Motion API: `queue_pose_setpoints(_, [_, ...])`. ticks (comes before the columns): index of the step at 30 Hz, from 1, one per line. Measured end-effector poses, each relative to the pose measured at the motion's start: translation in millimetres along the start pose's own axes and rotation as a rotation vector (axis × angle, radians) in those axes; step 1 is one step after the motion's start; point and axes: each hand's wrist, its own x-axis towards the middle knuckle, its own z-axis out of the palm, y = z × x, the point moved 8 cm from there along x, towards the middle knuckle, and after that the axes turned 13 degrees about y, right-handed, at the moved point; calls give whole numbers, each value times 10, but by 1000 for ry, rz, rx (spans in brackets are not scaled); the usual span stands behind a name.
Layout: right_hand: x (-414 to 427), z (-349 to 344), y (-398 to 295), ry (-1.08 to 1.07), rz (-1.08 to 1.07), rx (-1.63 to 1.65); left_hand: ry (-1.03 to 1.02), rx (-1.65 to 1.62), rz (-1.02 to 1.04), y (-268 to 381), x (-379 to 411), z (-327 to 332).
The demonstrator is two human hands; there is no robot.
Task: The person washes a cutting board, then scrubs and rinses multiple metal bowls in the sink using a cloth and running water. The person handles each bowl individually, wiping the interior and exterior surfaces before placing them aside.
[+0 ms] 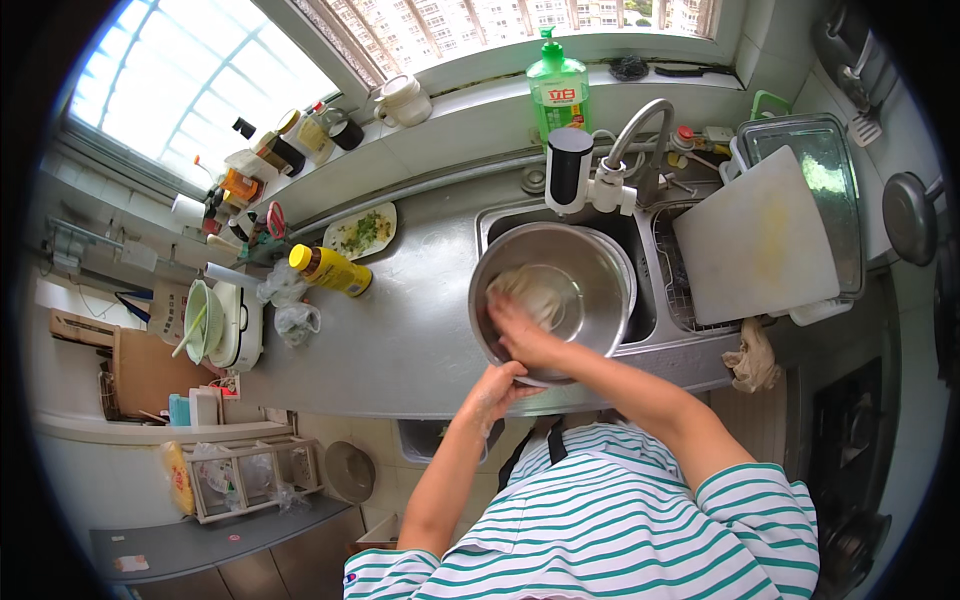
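A stainless steel basin [600, 300] sits over the left part of the sink and the counter edge, tilted a little towards me. My left hand [499, 388] grips its near rim, thumb on top and fingers below. Inside the basin, my right hand [521, 330] presses on a soft pale lump [536, 289] against the left wall. Motion blurs its fingers, so their grip is unclear. Whether the lump is dough or wet cloth cannot be told. Beneath the basin, the rim of a second bowl [626, 262] shows. Pale wet-looking streaks mark my left forearm.
Above the sink [641, 322] stand the faucet [611, 169] and a green soap bottle [559, 94]. A cutting board [757, 240] leans at the right beside a hanging rag [752, 356]. On the counter's left lie a yellow bottle [334, 271], a plate of chopped greens [386, 217] and plastic bags [296, 322].
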Motion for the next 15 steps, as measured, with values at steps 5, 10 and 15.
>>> queue_pose_setpoints(5, [-452, 6, 15, -857, -100, 33, 27, 13, 33, 169, -113, -501])
queue_pose_setpoints(10, [277, -699, 345, -99, -92, -260, -25, 20, 9, 15, -91, -319])
queue_pose_setpoints(15, [219, -155, 353, 395, 447, 418, -66, 15, 33, 78, 18, -53])
